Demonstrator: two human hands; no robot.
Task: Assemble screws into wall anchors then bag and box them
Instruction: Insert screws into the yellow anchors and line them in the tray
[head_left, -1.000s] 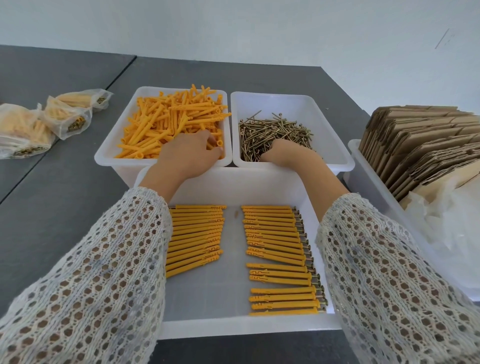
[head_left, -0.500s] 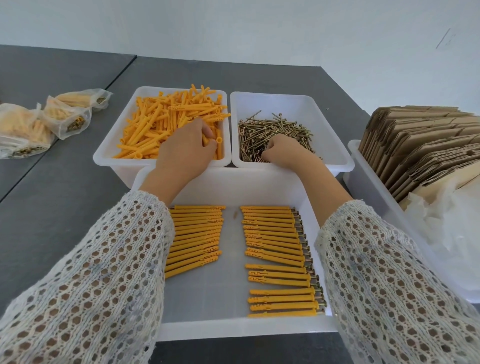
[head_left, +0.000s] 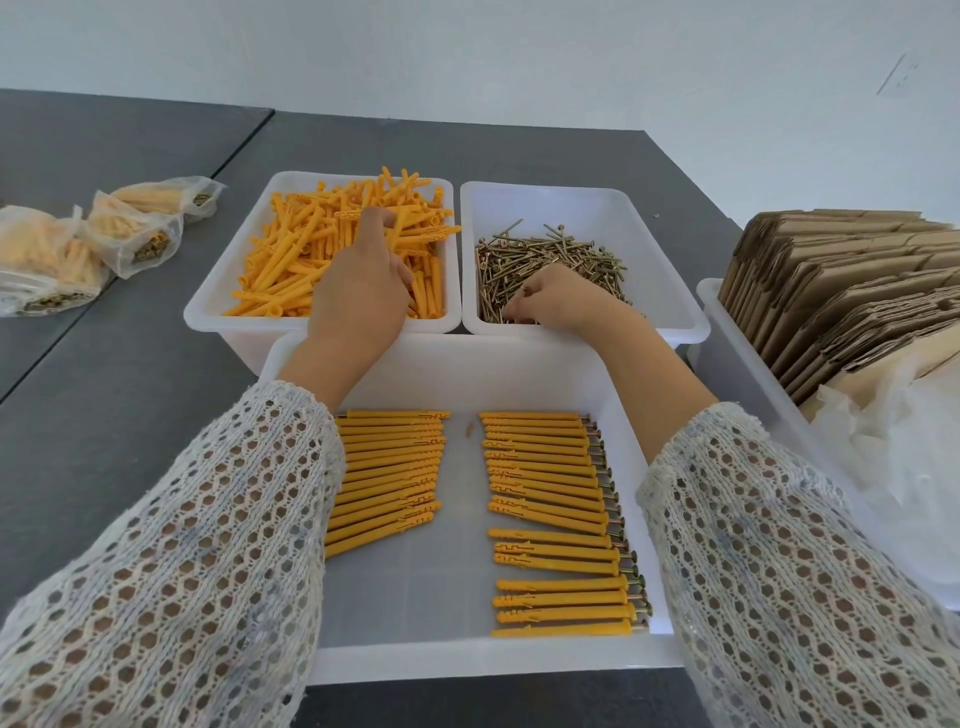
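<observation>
Loose orange wall anchors (head_left: 291, 260) fill the left white bin (head_left: 208, 317). My left hand (head_left: 358, 286) reaches into it, its fingers stretched over the pile and touching anchors. The right white bin (head_left: 670, 291) holds a heap of brass screws (head_left: 566, 254). My right hand (head_left: 563, 299) is on the near left part of that heap, fingertips curled down and pinching screws. In the near white tray (head_left: 467, 654) lie two rows: plain anchors (head_left: 389, 467) on the left, anchors with screws in them (head_left: 550, 499) on the right.
Filled clear bags of anchors (head_left: 78, 249) lie on the grey table (head_left: 104, 405) at the far left. A white bin at the right holds flat cardboard boxes (head_left: 841, 291) and crumpled clear plastic bags (head_left: 893, 467). A white wall stands behind the table.
My left hand has moved farther into the anchor bin, fingers stretching over the pile. My right hand has shifted slightly within the screw bin, its fingertips curling onto the screws.
</observation>
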